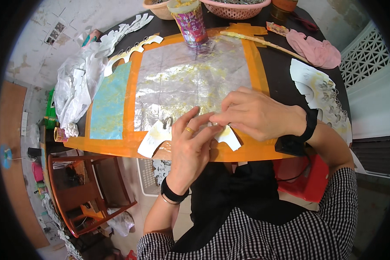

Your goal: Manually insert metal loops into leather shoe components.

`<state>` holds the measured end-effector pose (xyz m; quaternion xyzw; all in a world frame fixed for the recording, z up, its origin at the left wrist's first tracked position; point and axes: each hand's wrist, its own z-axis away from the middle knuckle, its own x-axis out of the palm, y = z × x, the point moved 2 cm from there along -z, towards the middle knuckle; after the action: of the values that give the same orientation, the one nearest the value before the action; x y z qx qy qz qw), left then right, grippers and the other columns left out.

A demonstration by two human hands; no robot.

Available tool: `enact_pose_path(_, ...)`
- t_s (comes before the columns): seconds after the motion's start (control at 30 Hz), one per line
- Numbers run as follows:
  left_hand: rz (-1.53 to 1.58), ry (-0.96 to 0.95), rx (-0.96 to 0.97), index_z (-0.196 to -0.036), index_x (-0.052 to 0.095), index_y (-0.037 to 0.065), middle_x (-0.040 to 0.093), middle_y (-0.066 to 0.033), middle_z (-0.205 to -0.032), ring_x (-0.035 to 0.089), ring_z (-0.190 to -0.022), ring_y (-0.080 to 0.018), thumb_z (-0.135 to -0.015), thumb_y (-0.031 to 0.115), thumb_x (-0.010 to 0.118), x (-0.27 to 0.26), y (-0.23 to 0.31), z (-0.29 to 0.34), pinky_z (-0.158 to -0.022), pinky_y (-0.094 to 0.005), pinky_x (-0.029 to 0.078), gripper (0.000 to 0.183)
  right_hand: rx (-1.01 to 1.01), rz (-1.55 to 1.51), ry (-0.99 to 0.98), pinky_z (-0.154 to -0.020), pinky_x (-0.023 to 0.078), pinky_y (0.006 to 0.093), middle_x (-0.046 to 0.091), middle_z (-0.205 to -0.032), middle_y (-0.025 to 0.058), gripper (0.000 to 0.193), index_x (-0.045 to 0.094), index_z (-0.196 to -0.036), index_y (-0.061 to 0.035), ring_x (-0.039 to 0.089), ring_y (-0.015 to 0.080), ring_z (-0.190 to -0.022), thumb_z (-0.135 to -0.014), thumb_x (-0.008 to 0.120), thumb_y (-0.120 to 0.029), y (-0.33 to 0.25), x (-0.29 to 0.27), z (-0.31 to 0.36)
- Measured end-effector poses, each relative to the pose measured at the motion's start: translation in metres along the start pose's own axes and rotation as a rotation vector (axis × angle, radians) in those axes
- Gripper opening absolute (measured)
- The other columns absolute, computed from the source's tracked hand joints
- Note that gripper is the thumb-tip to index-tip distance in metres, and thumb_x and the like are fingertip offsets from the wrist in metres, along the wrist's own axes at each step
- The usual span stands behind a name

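A curved white card piece (154, 139) lies at the front edge of the table, with a metal ring (167, 123) on its upper edge. My left hand (190, 141) is closed over the middle of this card, a gold-coloured ring on one finger, and covers much of it. From the right, my right hand (258, 115) meets the left fingertips above the card, its thumb and fingers pinched together. Whatever lies in that pinch is too hidden to make out. The card's other end (229, 138) shows below the right fingers.
Orange tape borders a glossy, yellow-smeared sheet (160, 86). A purple-printed cup (190, 24) stands behind it, beside a yellow-tipped stick (264, 42). Ringed cards (320, 93) pile at right near a pink cloth (314, 48). More white cards (128, 30) and a plastic bag (71, 93) lie left.
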<state>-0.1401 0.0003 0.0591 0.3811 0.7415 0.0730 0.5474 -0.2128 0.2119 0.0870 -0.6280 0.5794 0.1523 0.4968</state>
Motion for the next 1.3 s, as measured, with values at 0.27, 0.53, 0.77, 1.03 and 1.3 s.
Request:
enact_pose_path(0.27,0.052,0.19,-0.016,-0.1,0.069,0.007,0.068,-0.0088,-0.106,0.058,-0.101,-0.0316,-0.079,-0.002,0.08,-0.004,0.004,0.0,-0.088,-0.0446,0.048,0.025,-0.042,0.09,-0.014,-0.088,0.046,0.0388,0.062,-0.096,0.0087,0.032,0.072,-0.113,-0.0035,0.06,0.0266,-0.098,-0.081,0.068,-0.001,-0.003,0.01,0.004)
enact_pose_path(0.53,0.265,-0.032,-0.241,-0.1,0.067,0.003,0.066,-0.0117,-0.1,0.06,-0.093,-0.03,-0.087,0.0,0.076,-0.019,0.006,-0.005,-0.082,-0.038,0.05,0.016,0.004,0.07,-0.092,-0.09,0.044,0.0385,0.065,-0.101,0.0035,0.033,0.077,-0.115,-0.0097,0.06,0.0254,-0.101,-0.085,0.067,-0.002,-0.002,0.01,0.007)
enact_pose_path(0.77,0.247,-0.182,-0.196,-0.11,0.076,0.009,0.069,-0.0132,-0.103,0.073,-0.083,-0.0297,-0.09,0.0,0.071,-0.041,0.002,-0.029,-0.075,-0.0379,0.059,0.022,-0.028,0.011,-0.076,-0.091,0.044,0.0382,0.065,-0.103,0.0061,0.036,0.078,-0.113,-0.0085,0.059,0.0247,-0.104,-0.08,0.065,0.0,0.003,0.009,0.006)
enact_pose_path(1.03,0.02,-0.459,0.084,-0.101,0.078,0.011,0.071,-0.0081,-0.101,0.073,-0.084,-0.0319,-0.079,0.0,0.075,-0.048,-0.01,-0.06,-0.074,-0.0385,0.059,0.025,-0.03,0.007,-0.085,-0.092,0.043,0.0377,0.065,-0.101,0.0037,0.037,0.079,-0.112,-0.0103,0.058,0.0237,-0.103,-0.08,0.063,0.0,0.004,0.01,0.008)
enact_pose_path(1.3,-0.076,-0.57,0.18,-0.101,0.074,0.012,0.064,-0.0048,-0.111,0.069,-0.087,-0.0285,-0.072,-0.004,0.074,-0.046,-0.013,-0.063,-0.075,-0.0381,0.059,0.033,-0.043,0.055,-0.064,-0.091,0.043,0.0358,0.061,-0.094,0.0003,0.028,0.077,-0.106,-0.0084,0.056,0.0208,-0.102,-0.079,0.067,-0.005,0.0,0.012,0.008)
